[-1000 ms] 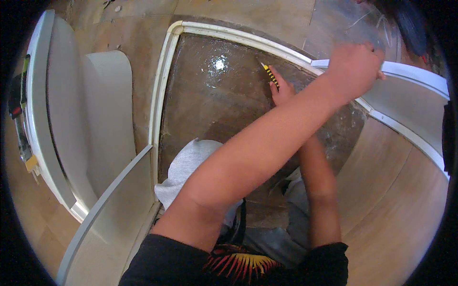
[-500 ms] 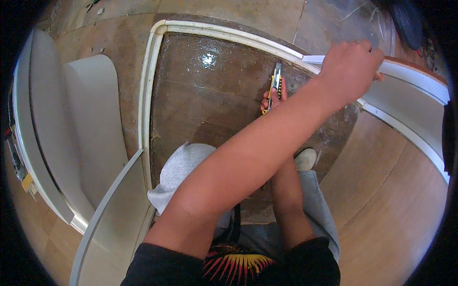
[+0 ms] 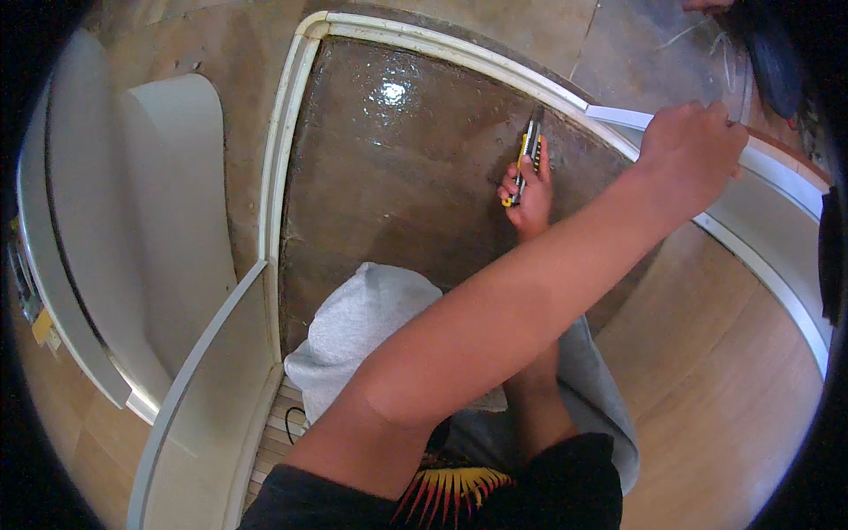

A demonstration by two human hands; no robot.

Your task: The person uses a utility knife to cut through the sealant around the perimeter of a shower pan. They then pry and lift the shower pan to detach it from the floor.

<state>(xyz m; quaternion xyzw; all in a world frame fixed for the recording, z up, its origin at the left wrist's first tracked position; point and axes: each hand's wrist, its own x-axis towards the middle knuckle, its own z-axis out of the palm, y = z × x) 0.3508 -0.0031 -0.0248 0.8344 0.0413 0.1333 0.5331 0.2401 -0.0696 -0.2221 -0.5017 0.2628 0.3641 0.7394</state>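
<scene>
My left arm crosses over my right one, and my left hand (image 3: pixel 693 152) is closed at the upper edge of a white curved panel (image 3: pixel 782 181) on the right; its fingertips are mostly hidden behind the edge. Below and left of it, my right hand (image 3: pixel 530 190) grips a yellow-and-black utility knife (image 3: pixel 530 150), with its blade end pointing away from me. Under the knife lies a dark, wet brown floor (image 3: pixel 397 177). A dirty white frame strip (image 3: pixel 459 51) borders that floor and meets the panel's end near my left hand.
Another white panel (image 3: pixel 208 380) stands at the lower left. Beyond it is a large curved white piece (image 3: pixel 181 159). My bent grey-clad knee (image 3: pixel 362 309) is inside the frame. At the top right, another person's hand (image 3: pixel 707 4) shows beside a dark object (image 3: pixel 773 71).
The view has shifted, and both hands appear farther right. My right hand and the knife show more fully from behind my left arm. A person's hand has appeared at the top right.
</scene>
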